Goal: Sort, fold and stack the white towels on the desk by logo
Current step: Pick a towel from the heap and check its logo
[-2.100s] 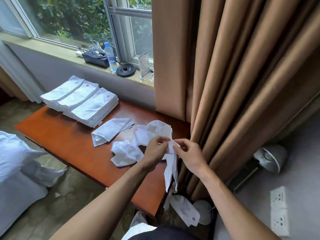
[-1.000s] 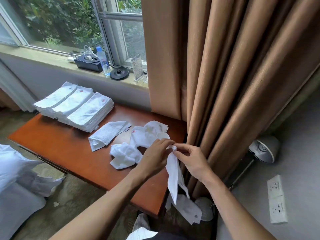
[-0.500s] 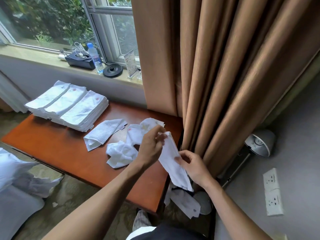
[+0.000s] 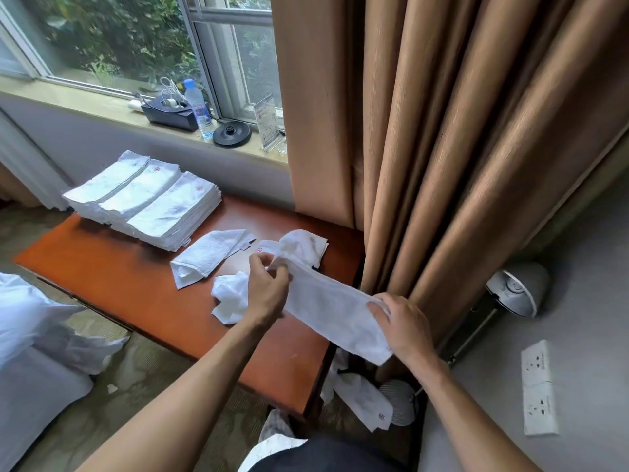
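**Inspector:** State the item in hand and both grips.

**Assistant:** One white towel (image 4: 326,304) is held in the air as a long band, slanting over the right end of the desk (image 4: 119,277). The left hand (image 4: 267,294) pinches its far end between thumb and curled fingers, above the desk top. The right hand (image 4: 403,330) grips the near end with its fingers curled round the cloth, just off the desk's right edge. No logo can be made out on this towel.

**Inspector:** Sorted stock?

**Assistant:** Three stacks of folded towels (image 4: 146,202) stand side by side, touching, at the desk's far left corner. Red marks show on their top towels.

**Inspector:** Unsorted items?

**Assistant:** A folded towel (image 4: 207,253) lies at mid-desk, just beside the stacks. A crumpled towel (image 4: 231,294) lies on the desk top, partly hidden behind the left hand. A loose towel with a red logo (image 4: 299,245) lies at the desk's far right corner, beyond the held one. A fallen towel (image 4: 364,400) with a dark logo lies on the floor below the desk's right end.

**Inspector:** Surroundings?

**Assistant:** A brown curtain (image 4: 442,148) hangs against the desk's right end. A water bottle (image 4: 199,109) and a black box (image 4: 170,112) stand on the sill behind the desk
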`<state>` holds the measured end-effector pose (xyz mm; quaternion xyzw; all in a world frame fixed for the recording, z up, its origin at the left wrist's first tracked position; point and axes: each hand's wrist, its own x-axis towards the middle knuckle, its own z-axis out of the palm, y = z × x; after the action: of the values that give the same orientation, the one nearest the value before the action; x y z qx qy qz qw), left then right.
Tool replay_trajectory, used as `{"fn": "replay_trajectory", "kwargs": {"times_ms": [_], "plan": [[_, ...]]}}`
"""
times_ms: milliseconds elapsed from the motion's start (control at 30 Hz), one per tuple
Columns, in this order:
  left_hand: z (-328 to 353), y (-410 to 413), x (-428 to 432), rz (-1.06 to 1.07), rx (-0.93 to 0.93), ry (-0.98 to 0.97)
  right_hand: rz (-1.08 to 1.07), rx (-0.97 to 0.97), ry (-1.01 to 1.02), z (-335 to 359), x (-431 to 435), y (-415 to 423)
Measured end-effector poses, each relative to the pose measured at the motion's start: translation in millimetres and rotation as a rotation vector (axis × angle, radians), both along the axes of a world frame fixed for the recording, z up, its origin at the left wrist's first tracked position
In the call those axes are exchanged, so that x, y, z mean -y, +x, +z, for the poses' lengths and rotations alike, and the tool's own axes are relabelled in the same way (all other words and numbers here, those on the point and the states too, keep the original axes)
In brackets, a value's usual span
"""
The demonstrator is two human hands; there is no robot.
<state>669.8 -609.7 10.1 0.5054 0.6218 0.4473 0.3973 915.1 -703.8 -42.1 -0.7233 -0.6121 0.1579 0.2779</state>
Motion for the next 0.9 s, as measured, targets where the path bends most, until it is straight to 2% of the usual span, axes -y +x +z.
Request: {"fn": "replay_trajectory", "kwargs": {"times_ms": [67,167,300,400,500,600,667,767,900], "plan": [[-7,-2,2,-0.021,-0.012,-0.035,0.001,0.107,0.056,12,-4,11],[-13,2,6,-0.120,-0.056,-0.135,0.065,0.144,0.056,27,-12,16],[-20,16,16,-0.314,-0.310,-0.194,0.178,0.151,0.042,50,-26,6],[-22,31,26,-0.418,-0.476,-0.172,0.241,0.033,-0.008,69,-36,-4],[-15,50,34,-0.589,-0.442,-0.044,0.281,-0.053,-0.048,82,-40,-8],[-11,69,37,-0.703,-0.296,0.067,0.264,-0.218,-0.055,84,-37,-6],[-9,78,35,-0.711,-0.213,0.082,0.199,-0.326,-0.013,82,-31,-1],[-5,85,33,-0.705,-0.205,0.073,0.078,-0.455,0.003,79,-18,11],[-9,86,32,-0.620,-0.140,0.021,0.056,-0.792,-0.070,63,3,22]]}}
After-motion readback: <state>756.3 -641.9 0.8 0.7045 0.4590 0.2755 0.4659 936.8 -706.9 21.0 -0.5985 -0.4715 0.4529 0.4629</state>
